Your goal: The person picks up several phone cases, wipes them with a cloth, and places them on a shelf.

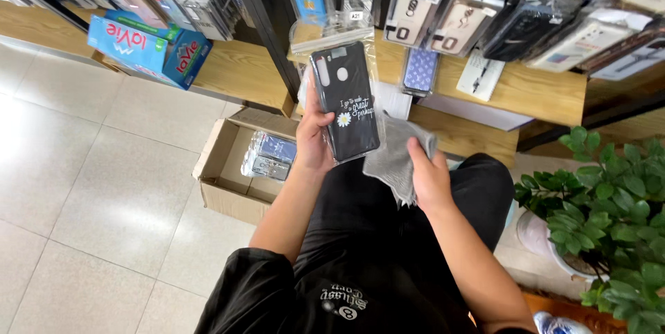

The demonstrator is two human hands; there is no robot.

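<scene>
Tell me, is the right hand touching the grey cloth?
Touching. The head view shows the right hand gripping the grey cloth, fingers pressed into its folds, beside the bagged black phone case held in the left hand.

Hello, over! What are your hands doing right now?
Left hand gripping bagged black phone case. Right hand holding grey cloth beside it. Nothing between them; open cardboard box on floor below.

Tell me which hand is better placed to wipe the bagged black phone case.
Right, likely. The right hand already grips the grey cloth beside the phone case; the left hand holds the case up.
</scene>
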